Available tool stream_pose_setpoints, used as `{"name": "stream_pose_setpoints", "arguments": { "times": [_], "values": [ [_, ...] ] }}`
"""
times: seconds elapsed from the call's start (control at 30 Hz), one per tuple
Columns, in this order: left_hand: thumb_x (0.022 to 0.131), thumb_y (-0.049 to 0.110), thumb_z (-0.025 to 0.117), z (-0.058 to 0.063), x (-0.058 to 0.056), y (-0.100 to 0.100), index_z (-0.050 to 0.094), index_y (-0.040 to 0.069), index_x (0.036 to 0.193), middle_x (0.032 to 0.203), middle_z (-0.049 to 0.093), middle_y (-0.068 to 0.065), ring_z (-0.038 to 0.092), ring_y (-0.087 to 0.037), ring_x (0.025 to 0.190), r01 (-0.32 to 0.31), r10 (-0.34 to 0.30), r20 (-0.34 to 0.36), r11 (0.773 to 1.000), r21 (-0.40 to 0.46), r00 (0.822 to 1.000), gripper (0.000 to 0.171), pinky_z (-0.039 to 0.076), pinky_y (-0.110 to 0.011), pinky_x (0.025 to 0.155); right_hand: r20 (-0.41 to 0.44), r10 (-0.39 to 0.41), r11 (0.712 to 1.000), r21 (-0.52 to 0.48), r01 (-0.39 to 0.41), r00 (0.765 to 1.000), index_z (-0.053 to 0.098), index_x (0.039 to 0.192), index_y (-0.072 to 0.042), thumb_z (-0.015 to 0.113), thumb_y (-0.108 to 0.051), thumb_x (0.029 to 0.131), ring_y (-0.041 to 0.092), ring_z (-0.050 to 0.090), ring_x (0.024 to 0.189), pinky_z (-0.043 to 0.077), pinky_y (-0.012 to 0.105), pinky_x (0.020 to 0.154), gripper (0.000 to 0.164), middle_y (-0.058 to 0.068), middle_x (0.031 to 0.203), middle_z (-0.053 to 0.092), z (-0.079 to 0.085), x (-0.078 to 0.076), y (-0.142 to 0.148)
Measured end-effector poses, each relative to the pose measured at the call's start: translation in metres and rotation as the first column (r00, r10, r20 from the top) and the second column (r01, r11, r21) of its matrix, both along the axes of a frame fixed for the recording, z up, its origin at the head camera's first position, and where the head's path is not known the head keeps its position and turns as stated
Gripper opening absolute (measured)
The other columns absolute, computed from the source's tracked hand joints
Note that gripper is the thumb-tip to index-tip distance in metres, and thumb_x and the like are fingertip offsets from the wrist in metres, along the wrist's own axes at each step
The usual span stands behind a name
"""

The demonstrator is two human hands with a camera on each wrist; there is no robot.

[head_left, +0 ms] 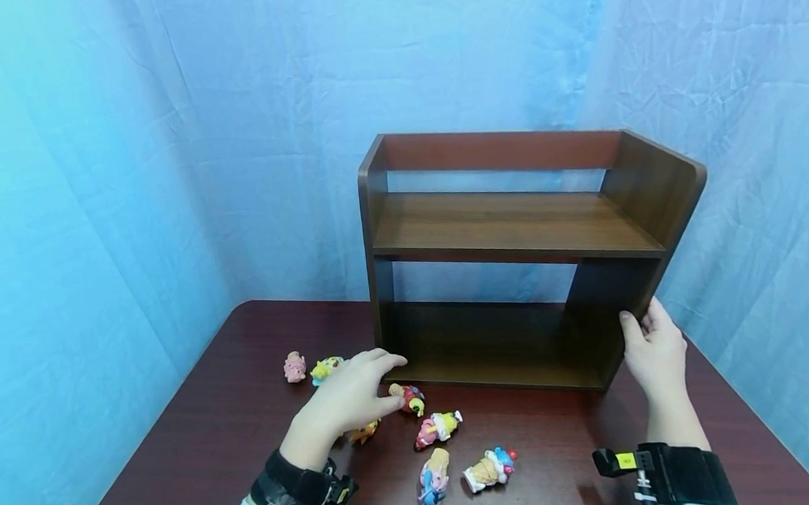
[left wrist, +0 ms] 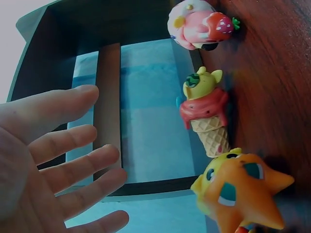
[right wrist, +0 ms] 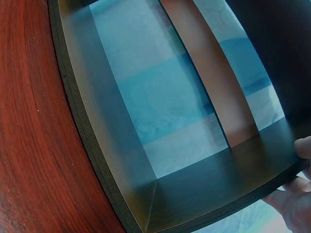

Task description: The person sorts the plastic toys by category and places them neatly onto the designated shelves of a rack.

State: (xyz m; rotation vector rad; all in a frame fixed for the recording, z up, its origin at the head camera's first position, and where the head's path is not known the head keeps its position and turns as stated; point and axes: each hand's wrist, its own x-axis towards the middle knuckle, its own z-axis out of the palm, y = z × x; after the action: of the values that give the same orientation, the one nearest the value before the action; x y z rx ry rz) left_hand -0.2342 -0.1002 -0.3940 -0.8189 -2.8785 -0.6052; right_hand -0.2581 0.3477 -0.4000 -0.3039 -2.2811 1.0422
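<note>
A dark brown two-tier wooden shelf [head_left: 514,219] stands on the table. My right hand [head_left: 654,353] grips its right side panel low at the front edge, thumb on one face and fingers behind. My left hand [head_left: 353,391] hovers by the lower left front corner, fingers spread and holding nothing; whether a fingertip touches the wood I cannot tell. Close to that hand lie a red-topped ice-cream-cone figurine [left wrist: 204,107] with a yellow head, an orange star-shaped figurine [left wrist: 248,189] and a figurine with a strawberry [left wrist: 199,26].
More small figurines lie left and in front of the shelf: a pink one [head_left: 295,367], a yellow one [head_left: 324,369], a blue-and-pink one [head_left: 434,480] and a cone with a blue top [head_left: 490,470]. Blue cloth [head_left: 265,137] hangs around the dark red table [head_left: 215,449].
</note>
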Motion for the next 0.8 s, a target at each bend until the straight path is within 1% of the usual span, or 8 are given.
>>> {"name": "stream_pose_setpoints", "arguments": {
  "times": [0.27, 0.33, 0.43, 0.6, 0.7, 0.8],
  "values": [
    [0.089, 0.031, 0.080, -0.008, -0.004, 0.006, 0.064, 0.014, 0.136, 0.136, 0.061, -0.008, 0.059, -0.028, 0.121, -0.004, 0.006, 0.051, 1.000, -0.029, 0.999, 0.053, 0.049, -0.050, 0.099, -0.014, 0.001, 1.000, 0.006, -0.001, 1.000, 0.056, 0.144, -0.018, 0.049, -0.032, 0.107, 0.027, 0.061, 0.123, 0.041, 0.014, 0.081, 0.041, 0.008, 0.136, 0.064, 0.000, -0.001, -0.002],
    [0.088, 0.032, 0.080, -0.011, -0.005, 0.009, 0.064, 0.015, 0.136, 0.135, 0.061, -0.007, 0.060, -0.026, 0.118, -0.002, 0.005, 0.069, 0.999, -0.041, 0.998, 0.054, 0.050, -0.049, 0.099, -0.017, -0.002, 1.000, 0.005, 0.002, 1.000, 0.056, 0.144, -0.018, 0.050, -0.032, 0.107, 0.026, 0.061, 0.123, 0.040, 0.013, 0.081, 0.041, 0.007, 0.136, 0.064, 0.000, -0.001, -0.002],
    [0.087, 0.032, 0.081, -0.015, -0.006, 0.013, 0.065, 0.016, 0.135, 0.132, 0.062, -0.006, 0.061, -0.023, 0.110, 0.011, -0.006, 0.083, 0.998, -0.061, 0.997, 0.053, 0.052, -0.047, 0.096, -0.016, -0.005, 1.000, 0.001, 0.005, 1.000, 0.056, 0.145, -0.019, 0.050, -0.033, 0.107, 0.026, 0.061, 0.124, 0.040, 0.013, 0.081, 0.041, 0.007, 0.136, 0.064, -0.001, -0.002, -0.001],
    [0.087, 0.031, 0.081, -0.021, -0.010, 0.019, 0.068, 0.015, 0.132, 0.127, 0.063, -0.004, 0.059, -0.017, 0.096, 0.047, -0.040, 0.065, 0.993, -0.108, 0.997, 0.049, 0.053, -0.042, 0.090, 0.003, -0.001, 1.000, -0.016, 0.001, 1.000, 0.055, 0.146, -0.021, 0.050, -0.034, 0.106, 0.028, 0.061, 0.123, 0.043, 0.015, 0.081, 0.042, 0.008, 0.136, 0.064, -0.002, -0.002, 0.000],
    [0.087, 0.029, 0.081, -0.024, -0.012, 0.022, 0.070, 0.016, 0.128, 0.125, 0.064, -0.003, 0.060, -0.016, 0.099, 0.058, -0.050, 0.055, 0.988, -0.142, 0.997, 0.045, 0.053, -0.041, 0.090, 0.013, 0.001, 1.000, -0.030, 0.000, 1.000, 0.055, 0.146, -0.023, 0.050, -0.034, 0.106, 0.028, 0.061, 0.123, 0.044, 0.016, 0.080, 0.042, 0.008, 0.136, 0.064, -0.002, -0.001, 0.001],
    [0.088, 0.028, 0.080, -0.026, -0.013, 0.026, 0.073, 0.017, 0.125, 0.124, 0.065, -0.003, 0.062, -0.018, 0.105, 0.061, -0.054, 0.043, 0.984, -0.168, 0.998, 0.040, 0.053, -0.041, 0.091, 0.016, 0.001, 0.999, -0.033, -0.001, 1.000, 0.055, 0.146, -0.022, 0.050, -0.034, 0.106, 0.029, 0.060, 0.124, 0.044, 0.016, 0.080, 0.042, 0.008, 0.136, 0.064, -0.001, -0.001, 0.001]
  ]
}}
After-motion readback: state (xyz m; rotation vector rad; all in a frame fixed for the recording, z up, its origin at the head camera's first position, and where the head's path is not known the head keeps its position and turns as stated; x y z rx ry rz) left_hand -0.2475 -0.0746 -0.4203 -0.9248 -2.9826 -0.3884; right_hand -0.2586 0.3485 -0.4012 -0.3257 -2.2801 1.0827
